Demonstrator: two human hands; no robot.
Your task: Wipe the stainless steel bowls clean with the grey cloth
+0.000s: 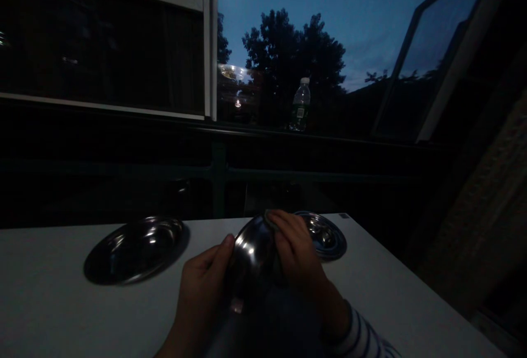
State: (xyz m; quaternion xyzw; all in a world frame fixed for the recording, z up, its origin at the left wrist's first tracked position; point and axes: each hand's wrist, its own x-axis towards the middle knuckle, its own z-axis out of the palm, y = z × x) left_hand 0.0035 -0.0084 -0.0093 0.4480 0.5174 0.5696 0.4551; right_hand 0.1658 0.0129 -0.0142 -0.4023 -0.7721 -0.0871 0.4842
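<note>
A shiny steel plate (252, 251) is tilted up in front of me above the white table (49, 303). My left hand (201, 292) grips its left rim, thumb on the edge. My right hand (294, 248) lies curled over the plate's right side, pressing what looks like a small cloth (269, 216) against the metal; the cloth is barely visible. A striped sleeve (362, 339) covers my right wrist.
A large steel plate (135, 248) lies on the table to the left, a smaller one (325, 234) at the right behind my hand. A water bottle (300, 105) stands on the window ledge. The scene is very dark; the table's right edge falls away.
</note>
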